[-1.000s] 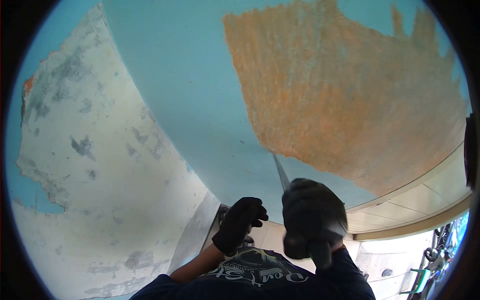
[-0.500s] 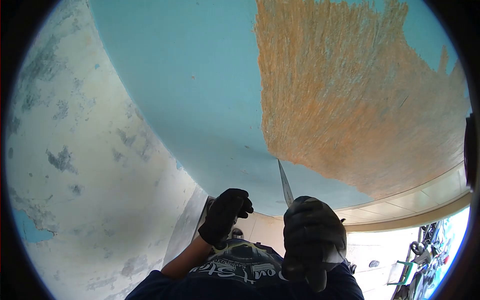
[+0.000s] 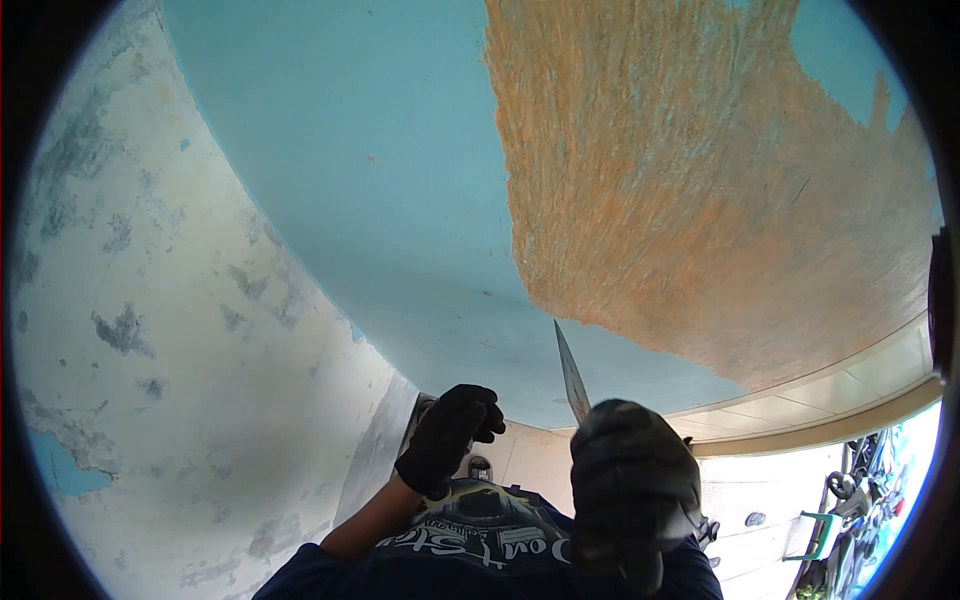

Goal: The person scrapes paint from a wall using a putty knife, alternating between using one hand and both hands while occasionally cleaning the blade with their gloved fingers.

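We look up at a blue painted surface [image 3: 380, 170] curving overhead, where our right hand [image 3: 630, 480] in a black glove grips a scraper [image 3: 571, 375], fingers clenched tight round its handle. The thin metal blade rises from the top of the fist and its tip meets the blue painted surface just below the lower edge of a large orange scraped patch [image 3: 700, 180] (the patch shows streaks of blue among the rust colour). The blade stands nearly upright, leaning a little to the left.

To the left of the scraper, our left hand [image 3: 447, 440], also in a black glove, hangs with its fingers curled loosely inward; it holds nothing, and we cannot tell whether it touches the pale edge behind it. A bare forearm runs down from it to a dark blue sleeve [image 3: 310, 575].

Farther left of the scraper, a weathered whitish wall [image 3: 180, 350] carries grey blotches and a small remnant of blue paint near its lower edge. Below the scraper, our dark shirt with pale lettering [image 3: 490, 545] fills the bottom of the view. To the right of the scraper, beneath the orange scraped patch, pale tiled panels [image 3: 850, 385] run along a ledge, and green-framed equipment [image 3: 840, 530] stands on the bright ground beyond.
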The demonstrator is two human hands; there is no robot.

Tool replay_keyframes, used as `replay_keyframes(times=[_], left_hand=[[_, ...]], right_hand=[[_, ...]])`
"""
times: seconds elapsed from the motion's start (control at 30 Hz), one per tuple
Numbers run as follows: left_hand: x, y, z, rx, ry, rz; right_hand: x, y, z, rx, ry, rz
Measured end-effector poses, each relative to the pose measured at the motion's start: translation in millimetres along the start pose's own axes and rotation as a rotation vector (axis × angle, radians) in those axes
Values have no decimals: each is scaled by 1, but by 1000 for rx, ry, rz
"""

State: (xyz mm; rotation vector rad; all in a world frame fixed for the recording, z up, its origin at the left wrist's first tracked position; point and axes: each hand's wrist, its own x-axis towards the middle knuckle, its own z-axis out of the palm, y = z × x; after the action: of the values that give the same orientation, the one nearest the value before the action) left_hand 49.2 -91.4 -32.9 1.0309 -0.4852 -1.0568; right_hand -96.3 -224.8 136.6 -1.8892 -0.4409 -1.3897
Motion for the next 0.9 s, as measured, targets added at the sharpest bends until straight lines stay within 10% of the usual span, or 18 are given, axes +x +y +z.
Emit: replay_keyframes(times=[0.4,0.57,0.9], left_hand=[[-8,-1,0,-6,-12,39],[-7,5,1,34,-19,28],[-2,6,3,58,-14,34]], right_hand=[[0,20,-20,142,-235,-84],[-5,23,5,103,84,31],[8,11,-4,63,-18,47]])
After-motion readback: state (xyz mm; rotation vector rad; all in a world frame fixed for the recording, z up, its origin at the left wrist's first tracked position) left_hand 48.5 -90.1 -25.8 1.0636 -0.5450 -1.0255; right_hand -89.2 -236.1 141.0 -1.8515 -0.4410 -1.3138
